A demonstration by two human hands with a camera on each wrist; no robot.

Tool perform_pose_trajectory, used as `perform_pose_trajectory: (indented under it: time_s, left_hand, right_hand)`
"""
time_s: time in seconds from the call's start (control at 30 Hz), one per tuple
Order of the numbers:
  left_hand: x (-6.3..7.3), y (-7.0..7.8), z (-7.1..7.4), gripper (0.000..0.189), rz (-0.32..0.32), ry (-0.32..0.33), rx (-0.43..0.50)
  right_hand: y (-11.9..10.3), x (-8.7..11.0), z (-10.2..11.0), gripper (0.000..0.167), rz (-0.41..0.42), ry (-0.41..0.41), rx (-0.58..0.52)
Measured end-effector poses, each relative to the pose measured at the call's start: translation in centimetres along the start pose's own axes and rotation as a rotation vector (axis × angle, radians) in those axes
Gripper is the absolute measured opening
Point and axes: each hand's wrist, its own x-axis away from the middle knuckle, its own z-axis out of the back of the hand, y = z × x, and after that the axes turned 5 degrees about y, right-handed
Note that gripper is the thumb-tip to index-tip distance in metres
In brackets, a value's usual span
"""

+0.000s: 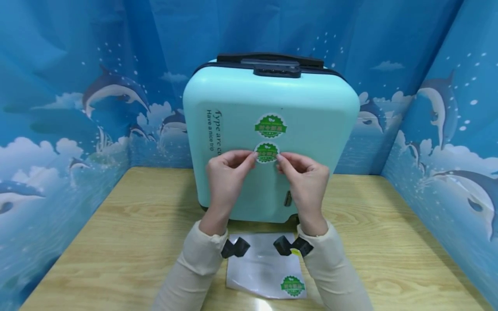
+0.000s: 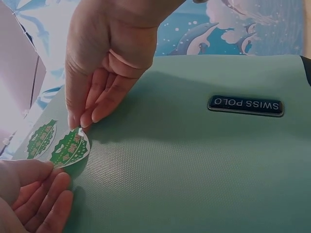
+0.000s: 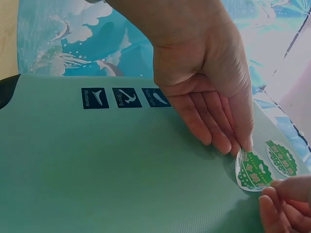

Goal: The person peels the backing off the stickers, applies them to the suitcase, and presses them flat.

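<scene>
A round green-and-white sticker [image 1: 266, 153] is stretched between both hands in front of a mint-green suitcase [image 1: 233, 93]. My left hand [image 1: 230, 175] pinches its left edge between thumb and fingertips, and my right hand [image 1: 307, 177] pinches the right edge the same way. Just above it, a matching sticker [image 1: 271, 125] lies on the suitcase front. In the left wrist view the held sticker [image 2: 71, 148] is close to the shell; whether its back touches cannot be told. The right wrist view shows the held sticker [image 3: 252, 170] with its edge between the fingertips.
A pale backing sheet [image 1: 260, 268] with one green sticker [image 1: 292, 286] lies on the wooden table [image 1: 128, 242] below the forearms. The suitcase stands upright, its black handle [image 1: 270, 57] on top. Dolphin-print curtains [image 1: 163, 39] surround the table at the back and sides.
</scene>
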Motion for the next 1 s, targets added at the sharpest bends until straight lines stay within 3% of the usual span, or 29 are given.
perform_pose_trajectory:
  time_s: [0.37, 0.63, 1.0]
  left_hand:
    - [-0.36, 0.58, 0.14, 0.015, 0.018, -0.001, -0.117]
    - [-0.50, 0.83, 0.34, 0.016, -0.050, 0.016, -0.254]
    - [-0.32, 0.97, 0.26, 0.015, -0.052, 0.021, -0.257]
  right_hand:
    - [-0.40, -0.21, 0.20, 0.016, -0.075, -0.004, 0.003]
    - [-0.59, -0.32, 0.13, 0.017, -0.109, -0.005, -0.015]
    - [-0.57, -0.22, 0.10, 0.017, -0.136, -0.002, -0.016]
